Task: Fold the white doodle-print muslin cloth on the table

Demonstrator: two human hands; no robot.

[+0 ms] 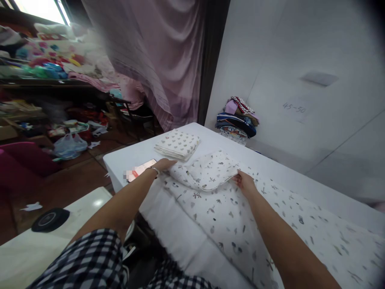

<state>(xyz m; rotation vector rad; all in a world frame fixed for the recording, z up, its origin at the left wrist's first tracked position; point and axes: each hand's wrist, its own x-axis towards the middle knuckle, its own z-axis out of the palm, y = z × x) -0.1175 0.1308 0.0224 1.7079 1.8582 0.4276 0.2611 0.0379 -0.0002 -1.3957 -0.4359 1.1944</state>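
A white cloth (216, 202) printed with small plant and animal motifs lies across the white table and hangs over its near edge. Its far end is folded back toward me. My right hand (246, 184) pinches the folded edge at the right, fingers closed on it. At the left end of the same fold is my left hand (166, 163), closed on the cloth, its fingertips partly hidden. Just beyond the left hand sits a folded cream cloth (177, 144) with grey motifs. A phone (142, 169) with a lit screen lies beside my left wrist, partly covered by the forearm.
Against the white wall, a stack of folded fabrics (237, 118) rises behind the table (129, 154). A second pale surface (81, 216) at the lower left holds a round black object (50, 219). A pink curtain (177, 60) hangs behind, near a person (132, 94) seated by cluttered shelves.
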